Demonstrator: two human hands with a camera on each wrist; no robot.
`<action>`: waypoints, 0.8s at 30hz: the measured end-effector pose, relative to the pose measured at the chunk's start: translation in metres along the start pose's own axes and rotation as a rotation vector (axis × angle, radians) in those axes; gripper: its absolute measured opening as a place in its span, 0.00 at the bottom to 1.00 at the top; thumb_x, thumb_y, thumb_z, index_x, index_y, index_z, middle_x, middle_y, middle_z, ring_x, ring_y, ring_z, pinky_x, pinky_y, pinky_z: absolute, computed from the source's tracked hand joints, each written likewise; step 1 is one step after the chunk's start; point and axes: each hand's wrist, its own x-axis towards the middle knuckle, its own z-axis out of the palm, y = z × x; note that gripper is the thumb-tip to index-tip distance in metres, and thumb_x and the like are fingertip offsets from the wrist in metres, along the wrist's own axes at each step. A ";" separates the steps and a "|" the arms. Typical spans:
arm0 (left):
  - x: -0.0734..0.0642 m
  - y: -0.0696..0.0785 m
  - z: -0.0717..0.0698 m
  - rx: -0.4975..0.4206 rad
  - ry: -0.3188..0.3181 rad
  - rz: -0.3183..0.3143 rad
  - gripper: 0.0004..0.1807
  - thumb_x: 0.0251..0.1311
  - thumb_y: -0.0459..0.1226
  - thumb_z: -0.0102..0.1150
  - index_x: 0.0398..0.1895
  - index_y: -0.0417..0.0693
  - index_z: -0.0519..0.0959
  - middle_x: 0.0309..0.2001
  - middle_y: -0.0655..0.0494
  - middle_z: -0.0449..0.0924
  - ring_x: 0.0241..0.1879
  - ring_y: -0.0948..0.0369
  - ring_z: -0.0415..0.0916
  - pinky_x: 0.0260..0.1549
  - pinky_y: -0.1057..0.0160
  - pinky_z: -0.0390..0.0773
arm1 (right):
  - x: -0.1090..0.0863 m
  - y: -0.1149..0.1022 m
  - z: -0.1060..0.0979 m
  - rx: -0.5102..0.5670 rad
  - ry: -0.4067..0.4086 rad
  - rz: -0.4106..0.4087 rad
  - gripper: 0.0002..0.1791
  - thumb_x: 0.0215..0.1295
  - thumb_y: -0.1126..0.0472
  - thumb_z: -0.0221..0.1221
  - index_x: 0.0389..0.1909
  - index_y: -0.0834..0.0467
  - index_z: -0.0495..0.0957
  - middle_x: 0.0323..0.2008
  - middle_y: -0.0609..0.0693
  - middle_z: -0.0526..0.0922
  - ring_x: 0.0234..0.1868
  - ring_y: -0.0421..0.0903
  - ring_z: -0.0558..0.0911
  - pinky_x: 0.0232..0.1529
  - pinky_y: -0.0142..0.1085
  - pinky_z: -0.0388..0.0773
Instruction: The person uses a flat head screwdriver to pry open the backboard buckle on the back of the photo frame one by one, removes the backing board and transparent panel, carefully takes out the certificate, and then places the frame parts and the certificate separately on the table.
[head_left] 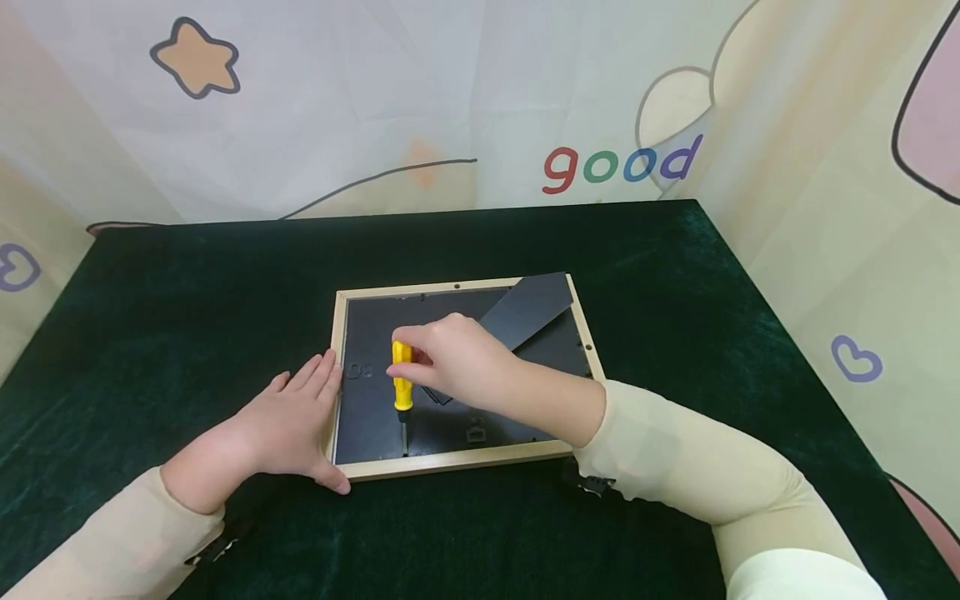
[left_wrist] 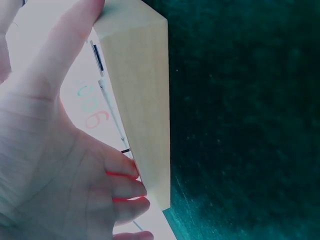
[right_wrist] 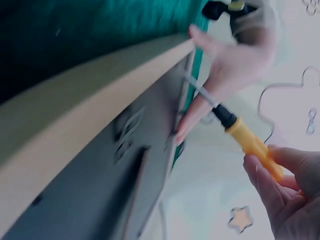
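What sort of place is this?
Probably a makeshift indoor workspace or filming nook: cartoon-printed curtains hang behind and beside a green-draped table, where a picture frame lies with a yellow screwdriver over it.

The screwdriver [head_left: 403, 395] is yellow and black, the frame [head_left: 465, 459] beige, the cloth [head_left: 187, 333] dark green.

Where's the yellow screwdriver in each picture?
Head: the yellow screwdriver stands nearly upright, a bit left of the middle, in the right hand.
Left wrist: it isn't in this picture.
Right wrist: the yellow screwdriver slants right of the middle, yellow end lowest.
Shared landmark: the pale wooden frame.
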 end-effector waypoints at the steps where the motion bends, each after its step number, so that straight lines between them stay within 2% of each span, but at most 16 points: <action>1: 0.000 0.000 0.000 0.000 0.001 0.000 0.75 0.21 0.72 0.65 0.69 0.31 0.50 0.72 0.37 0.40 0.69 0.39 0.41 0.60 0.36 0.53 | -0.002 -0.004 0.000 -0.022 0.014 -0.036 0.10 0.57 0.54 0.65 0.33 0.56 0.78 0.27 0.44 0.84 0.28 0.36 0.81 0.31 0.18 0.72; 5: 0.000 0.000 -0.001 -0.018 0.000 0.000 0.76 0.21 0.72 0.66 0.70 0.32 0.49 0.72 0.37 0.39 0.69 0.39 0.41 0.60 0.36 0.52 | -0.011 -0.016 0.002 -0.135 0.092 -0.180 0.11 0.58 0.54 0.64 0.34 0.57 0.78 0.28 0.45 0.84 0.29 0.37 0.82 0.35 0.19 0.73; 8: 0.000 0.000 -0.001 -0.036 -0.004 0.000 0.75 0.21 0.71 0.66 0.70 0.31 0.49 0.72 0.37 0.39 0.69 0.39 0.40 0.60 0.36 0.52 | -0.020 -0.024 0.006 -0.195 0.156 -0.277 0.12 0.58 0.54 0.65 0.36 0.58 0.78 0.27 0.46 0.84 0.28 0.38 0.82 0.34 0.20 0.74; 12: 0.000 0.002 0.000 -0.048 -0.005 0.002 0.75 0.22 0.71 0.67 0.70 0.31 0.48 0.72 0.37 0.38 0.69 0.39 0.40 0.60 0.36 0.52 | -0.032 -0.032 0.012 -0.213 0.212 -0.400 0.12 0.57 0.56 0.65 0.37 0.59 0.78 0.28 0.47 0.84 0.27 0.37 0.82 0.32 0.18 0.73; 14: 0.000 0.002 0.000 -0.044 -0.004 0.004 0.76 0.22 0.71 0.66 0.70 0.31 0.48 0.72 0.37 0.38 0.69 0.39 0.40 0.60 0.36 0.52 | -0.037 -0.031 0.014 -0.191 0.229 -0.417 0.11 0.57 0.57 0.65 0.36 0.59 0.78 0.28 0.47 0.84 0.26 0.37 0.81 0.32 0.17 0.72; 17: 0.001 0.002 0.000 -0.038 -0.007 0.004 0.76 0.21 0.71 0.66 0.70 0.31 0.48 0.72 0.37 0.38 0.69 0.39 0.40 0.60 0.36 0.53 | -0.034 -0.024 0.011 -0.107 0.205 -0.335 0.10 0.57 0.57 0.65 0.35 0.58 0.78 0.27 0.46 0.83 0.26 0.37 0.81 0.33 0.18 0.73; 22: 0.002 0.002 -0.001 -0.031 -0.020 0.001 0.76 0.21 0.72 0.66 0.69 0.30 0.48 0.72 0.36 0.38 0.69 0.38 0.40 0.60 0.36 0.53 | -0.011 0.001 0.002 0.107 0.060 -0.017 0.08 0.56 0.56 0.66 0.32 0.56 0.80 0.27 0.44 0.83 0.27 0.34 0.80 0.30 0.20 0.73; 24: 0.002 0.002 -0.002 -0.036 -0.026 0.002 0.76 0.21 0.72 0.66 0.69 0.30 0.48 0.72 0.36 0.37 0.69 0.38 0.39 0.60 0.36 0.52 | 0.000 0.010 0.001 0.162 -0.003 0.076 0.08 0.57 0.56 0.65 0.32 0.56 0.80 0.27 0.44 0.84 0.28 0.35 0.81 0.29 0.22 0.74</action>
